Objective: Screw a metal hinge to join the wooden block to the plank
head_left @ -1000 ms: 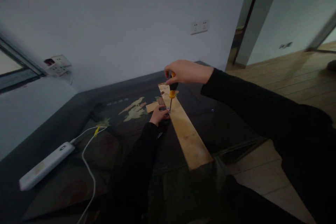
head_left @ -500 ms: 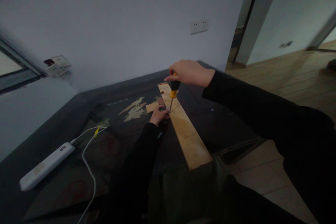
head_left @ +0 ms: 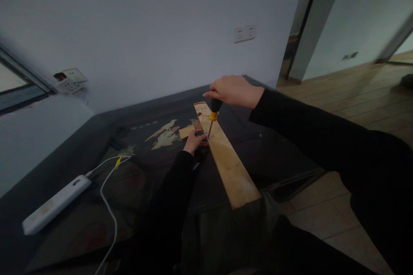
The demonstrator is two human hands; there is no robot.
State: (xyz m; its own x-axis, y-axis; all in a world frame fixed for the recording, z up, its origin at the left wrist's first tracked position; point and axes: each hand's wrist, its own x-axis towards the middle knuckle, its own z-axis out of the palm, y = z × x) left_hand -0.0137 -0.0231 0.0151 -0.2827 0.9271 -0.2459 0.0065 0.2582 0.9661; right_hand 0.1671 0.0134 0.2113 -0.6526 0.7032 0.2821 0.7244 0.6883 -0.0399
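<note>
Desk [head_left: 274,150], dark, against the wall.
Wooden board [head_left: 230,163], flat on the desk's middle, long axis running far-left to near-right.
Right hand [head_left: 235,90], from where I stand: fingers closed round the handle top of a screwdriver [head_left: 213,116], black and yellow, nearly upright, tip down at the board's left edge.
Left hand [head_left: 195,141]: fingers drawn narrow beside that tip; whether they pinch anything, I cannot tell.

Plank-patterned floor [head_left: 338,88] and wall sockets [head_left: 244,34] suggest a home.
</note>
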